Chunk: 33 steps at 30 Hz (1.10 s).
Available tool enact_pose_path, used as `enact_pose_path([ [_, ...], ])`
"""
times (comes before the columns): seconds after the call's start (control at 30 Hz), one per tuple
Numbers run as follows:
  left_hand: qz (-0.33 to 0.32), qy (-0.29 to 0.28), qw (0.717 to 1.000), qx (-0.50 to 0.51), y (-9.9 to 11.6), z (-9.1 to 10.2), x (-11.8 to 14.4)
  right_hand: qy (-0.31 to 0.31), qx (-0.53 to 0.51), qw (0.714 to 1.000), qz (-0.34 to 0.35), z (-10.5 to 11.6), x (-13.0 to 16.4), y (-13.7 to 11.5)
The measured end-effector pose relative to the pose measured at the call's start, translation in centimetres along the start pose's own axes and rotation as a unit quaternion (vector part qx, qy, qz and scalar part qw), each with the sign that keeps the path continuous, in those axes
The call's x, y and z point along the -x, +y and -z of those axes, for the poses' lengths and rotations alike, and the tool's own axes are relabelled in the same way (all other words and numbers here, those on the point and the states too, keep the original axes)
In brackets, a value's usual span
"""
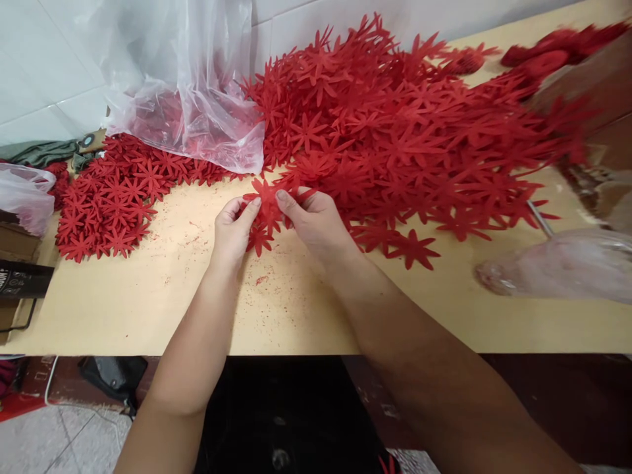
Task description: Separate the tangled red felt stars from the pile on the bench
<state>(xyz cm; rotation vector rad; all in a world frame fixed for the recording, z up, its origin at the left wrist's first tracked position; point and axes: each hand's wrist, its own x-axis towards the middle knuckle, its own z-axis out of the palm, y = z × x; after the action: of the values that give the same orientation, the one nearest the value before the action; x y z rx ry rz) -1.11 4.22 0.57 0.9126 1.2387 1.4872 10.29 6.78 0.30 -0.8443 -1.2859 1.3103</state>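
Observation:
My left hand (pixel 232 230) and my right hand (pixel 313 220) meet over the middle of the light wooden table (pixel 148 309). Together they pinch a small stack of red star-shaped cutouts (pixel 264 214), thumbs on top. A very large heap of the same red cutouts (pixel 405 125) spreads behind and to the right of my right hand. A smaller, flatter pile of red cutouts (pixel 111 197) lies to the left of my left hand.
A clear plastic bag (pixel 187 92) with red pieces inside leans on the white tiled wall at the back. Another clear plastic bag (pixel 557 266) lies at the right. A single cutout (pixel 413 249) lies loose. Cardboard and a small bag (pixel 24 194) sit at the left edge.

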Motion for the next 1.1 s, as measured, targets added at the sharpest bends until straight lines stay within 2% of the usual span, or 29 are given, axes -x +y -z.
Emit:
enact_pose_path([
  [0.13, 0.003, 0.004, 1.000, 0.004, 0.1, -0.1, 0.1, 0.049, 0.026, 0.998, 0.035, 0.9, -0.3, 0.2],
  [0.27, 0.022, 0.057, 0.998, 0.004, 0.2, 0.5, -0.3, 0.143, 0.056, 0.986, 0.065, 2.0, -0.7, 0.6],
  [0.33, 0.023, 0.066, 0.998, 0.008, 0.3, 0.7, -0.5, 0.179, 0.087, 0.975, 0.096, 2.4, -1.0, 1.0],
  [0.5, 0.005, 0.026, 1.000, 0.013, 0.4, 0.6, -0.5, 0.174, 0.205, 0.947, 0.176, 3.4, -1.5, 1.9],
  [0.6, 0.012, 0.025, 1.000, 0.013, 0.5, 0.4, -0.4, 0.169, 0.276, 0.919, 0.223, 3.8, -1.3, 1.6],
  [0.67, 0.014, 0.018, 1.000, 0.011, 0.6, 0.4, -0.3, 0.161, 0.297, 0.912, 0.234, 3.6, -0.9, 1.1],
  [0.77, -0.001, -0.012, 1.000, 0.009, 0.6, 0.3, 0.0, 0.110, 0.241, 0.943, 0.203, 2.4, -0.4, 0.5],
  [0.87, -0.005, -0.043, 0.999, 0.008, 0.6, 0.1, 0.2, 0.003, 0.107, 0.986, 0.129, 0.9, 0.1, 0.3],
  [0.93, 0.002, -0.043, 0.999, 0.007, 0.7, 0.0, 0.3, -0.058, 0.048, 0.994, 0.080, 0.3, 0.2, 0.3],
  [1.0, 0.007, -0.023, 1.000, 0.008, 0.7, 0.1, 0.2, -0.065, 0.035, 0.996, 0.050, 0.3, 0.1, 0.3],
  [1.1, 0.017, 0.022, 0.999, 0.016, 0.6, 0.6, -0.3, 0.003, 0.052, 0.997, 0.048, 1.3, -0.4, 0.7],
])
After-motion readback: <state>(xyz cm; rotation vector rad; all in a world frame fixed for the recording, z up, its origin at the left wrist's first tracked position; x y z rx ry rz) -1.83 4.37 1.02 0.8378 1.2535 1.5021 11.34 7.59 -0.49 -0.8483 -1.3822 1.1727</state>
